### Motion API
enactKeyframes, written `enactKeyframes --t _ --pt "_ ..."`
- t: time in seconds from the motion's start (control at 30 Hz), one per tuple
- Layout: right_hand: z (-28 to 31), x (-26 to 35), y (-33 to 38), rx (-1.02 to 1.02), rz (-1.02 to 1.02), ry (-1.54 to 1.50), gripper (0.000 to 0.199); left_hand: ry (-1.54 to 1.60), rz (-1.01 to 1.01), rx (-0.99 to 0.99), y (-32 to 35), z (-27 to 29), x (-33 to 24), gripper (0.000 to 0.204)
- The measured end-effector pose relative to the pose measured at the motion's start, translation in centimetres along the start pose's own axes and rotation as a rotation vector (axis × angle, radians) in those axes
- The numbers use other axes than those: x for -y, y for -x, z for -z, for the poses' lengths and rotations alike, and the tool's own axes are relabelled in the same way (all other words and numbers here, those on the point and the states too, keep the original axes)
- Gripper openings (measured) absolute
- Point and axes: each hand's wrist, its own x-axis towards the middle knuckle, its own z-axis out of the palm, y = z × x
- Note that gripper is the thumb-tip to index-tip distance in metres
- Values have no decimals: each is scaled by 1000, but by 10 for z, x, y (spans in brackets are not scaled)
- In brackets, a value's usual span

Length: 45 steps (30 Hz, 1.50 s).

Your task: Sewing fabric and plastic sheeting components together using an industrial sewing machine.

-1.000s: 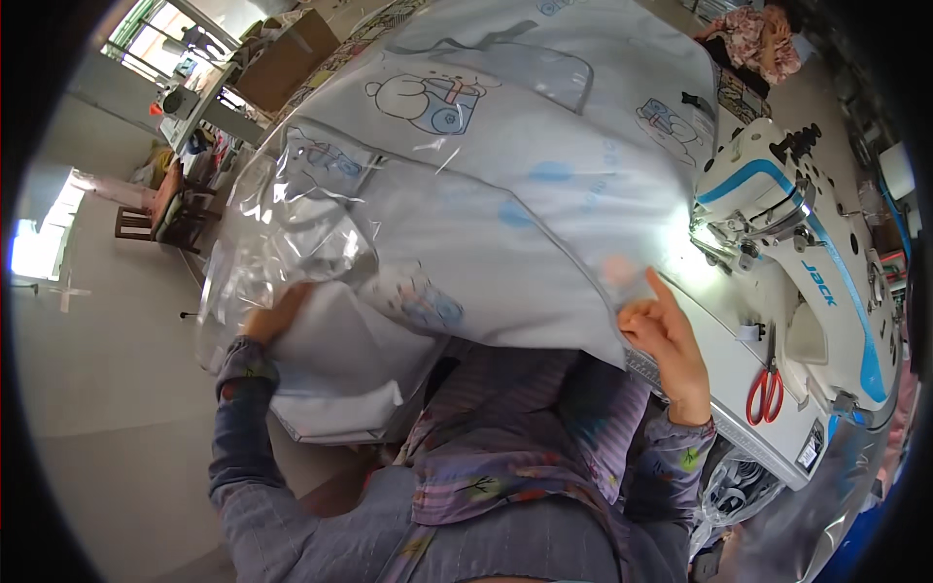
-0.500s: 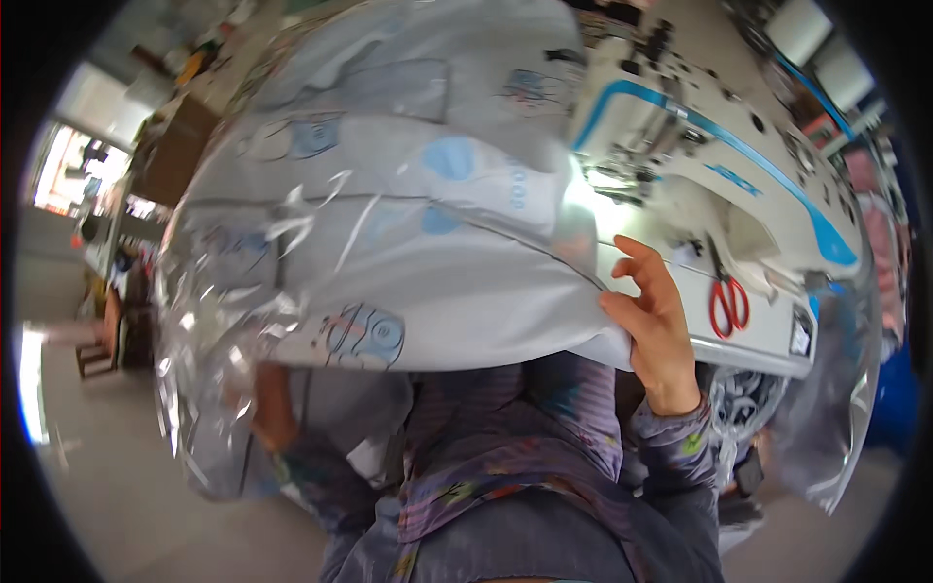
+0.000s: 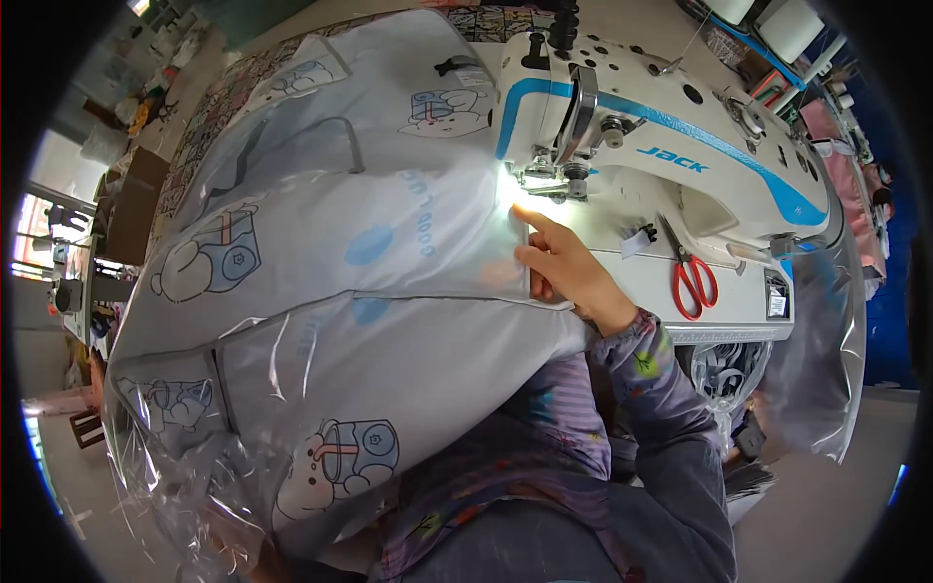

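A large sheet of grey fabric (image 3: 437, 350) printed with cartoon animals and blue patches spreads over the table and down across my lap. Its right edge reaches the lit needle area of a white and blue sewing machine (image 3: 671, 126). My right hand (image 3: 573, 272) grips that edge between thumb and curled fingers, its index finger stretched toward the presser foot (image 3: 549, 189). Low on the left, my left hand (image 3: 238, 544) is dim and mostly covered by shiny clear plastic (image 3: 194, 496) along the fabric; its fingers cannot be made out.
Red-handled scissors (image 3: 694, 282) lie on the machine bed, with a small black-and-white item (image 3: 639, 239) beside them. A clear bag of grey strips (image 3: 729, 374) hangs under the table's front edge. Thread cones (image 3: 792, 29) stand at the far right, and a cardboard box (image 3: 136, 204) is at left.
My right hand has moved forward and left with the fabric edge, up to the needle area. My left hand has dropped lower and nearer me. The fabric now hangs farther over my lap.
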Motion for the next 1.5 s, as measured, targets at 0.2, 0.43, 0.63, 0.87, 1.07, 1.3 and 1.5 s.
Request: enactKeyframes --t 0.2,0.43,0.63,0.87,1.07,1.3,1.5 --pt "5 -1 -2 -10 25 16 65 73 -18 7 -21 -1 -9 47" --pt "26 -11 0 78 77 263 56 163 -52 13 -26 19 -29 50" --pt "27 -14 -1 50 210 299 39 337 92 139 -78 22 -47 52" --pt "25 -19 -5 -200 452 809 38 404 14 -24 -164 29 -67 47" --pt "14 -13 -16 -373 500 1225 26 96 -147 -50 -255 12 -46 44" --pt "0 -15 -27 -490 512 1370 47 363 -387 -102 -495 -108 -117 43" --pt "1 -21 -27 -596 512 1427 47 644 -303 -347 -403 53 -303 31"
